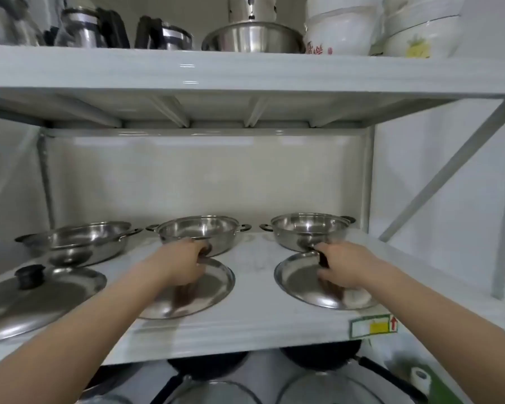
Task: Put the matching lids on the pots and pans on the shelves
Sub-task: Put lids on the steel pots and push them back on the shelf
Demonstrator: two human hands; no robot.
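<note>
White shelf (257,325) mid-frame: our left hand (178,265) and right hand (343,265) each close their grip on a lid knob. We judge lifting next, onto the pots (199,231) just behind.

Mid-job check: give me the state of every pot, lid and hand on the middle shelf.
Left pot: uncovered.
Middle pot: uncovered.
Right pot: uncovered.
Left lid: lying on the shelf, untouched.
Middle lid: on the shelf, knob gripped by left hand.
Right lid: on the shelf, knob gripped by right hand.
</note>
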